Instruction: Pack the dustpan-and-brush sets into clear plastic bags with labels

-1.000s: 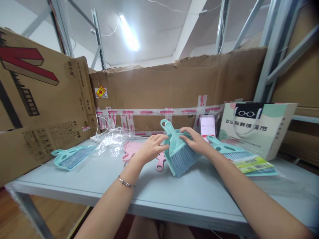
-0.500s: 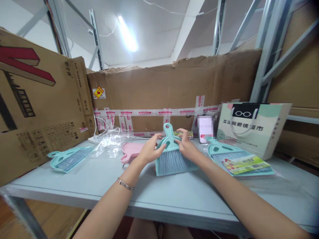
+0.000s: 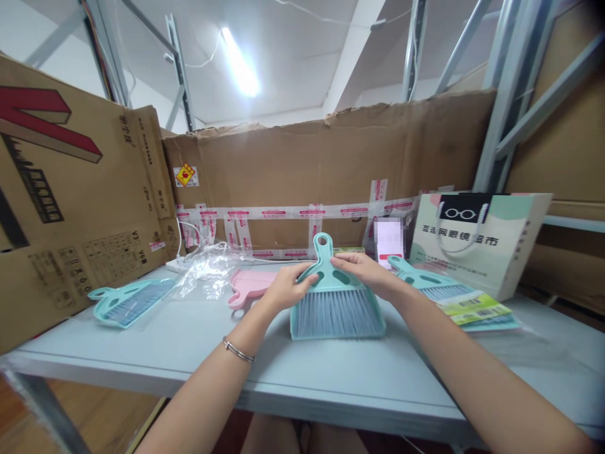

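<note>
A teal brush and dustpan set point(image 3: 336, 309) stands tilted in front of me on the table, grey bristles downward and the looped handle up. My left hand point(image 3: 295, 285) grips its left edge near the handle, fingers behind and thumb in front. My right hand point(image 3: 362, 268) holds the upper right side by the base of the handle, thumb on the front; part of its fingers is hidden. Just left of my left hand lies a pink dustpan point(image 3: 250, 285). To the right, another teal brush and dustpan set point(image 3: 437, 289) lies with a green-yellow label card point(image 3: 479, 306) on it.
At the left lies a third teal set point(image 3: 132, 302), with crumpled clear plastic point(image 3: 208, 268) and a white power strip point(image 3: 177, 263) behind. A phone point(image 3: 390, 239) and a paper bag point(image 3: 477, 246) stand at the back right. Cardboard boxes point(image 3: 283, 164) wall the table point(image 3: 198, 353).
The held set has turned to face me more squarely, showing more of its bristles. My right hand has shifted from a raised, curled pose to lie along its upper right side.
</note>
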Available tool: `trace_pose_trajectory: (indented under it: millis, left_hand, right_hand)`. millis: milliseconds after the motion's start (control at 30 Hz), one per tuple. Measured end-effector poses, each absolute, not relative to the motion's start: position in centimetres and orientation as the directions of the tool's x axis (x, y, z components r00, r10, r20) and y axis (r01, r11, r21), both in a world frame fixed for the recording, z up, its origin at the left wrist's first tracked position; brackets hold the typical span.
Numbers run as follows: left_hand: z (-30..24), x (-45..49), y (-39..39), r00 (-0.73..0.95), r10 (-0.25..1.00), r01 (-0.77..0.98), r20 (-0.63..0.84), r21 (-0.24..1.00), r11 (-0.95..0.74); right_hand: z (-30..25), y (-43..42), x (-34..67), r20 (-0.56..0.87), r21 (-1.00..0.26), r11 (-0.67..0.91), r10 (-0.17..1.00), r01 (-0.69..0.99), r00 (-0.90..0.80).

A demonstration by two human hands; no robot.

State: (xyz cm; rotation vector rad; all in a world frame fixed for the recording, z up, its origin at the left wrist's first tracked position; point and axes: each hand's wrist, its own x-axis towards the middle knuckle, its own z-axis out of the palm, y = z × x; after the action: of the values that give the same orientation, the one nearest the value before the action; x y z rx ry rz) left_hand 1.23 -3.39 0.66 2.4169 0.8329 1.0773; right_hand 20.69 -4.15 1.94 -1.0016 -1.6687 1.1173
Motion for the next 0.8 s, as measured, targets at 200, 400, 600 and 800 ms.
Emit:
trace_pose_trajectory:
  millis: [200,400,600,800]
  left_hand:
    - [0.6,1.4,-3.5,0.551,0.659,0.35,0.511,0.576,-0.739]
    - [0.2,1.7,-3.2,0.523,0.711,0.392,0.471,0.607,-0.691]
    - [-0.3,2.1,-2.2,0.434,0.761,0.338,0.483,0.696,-0.634]
    - [-0.1,1.2,-1.7,0.365,0.89,0.307,0.274,0.867,-0.393]
  right_hand:
    - [1.8,-3.9,20.8,0.253,-0.923,0.302,0.943,0.238,-0.214]
    - [1.0,-3.1,20.5,0.357,-0.854,0.397,0.917,0.335,-0.177]
    - [0.2,-3.3,18.6,0.457,-0.668,0.445,0.878,0.597,-0.143]
    - [-0.2,-4.6,16.6,0.503,-0.408,0.36,0.856,0.839,-0.122]
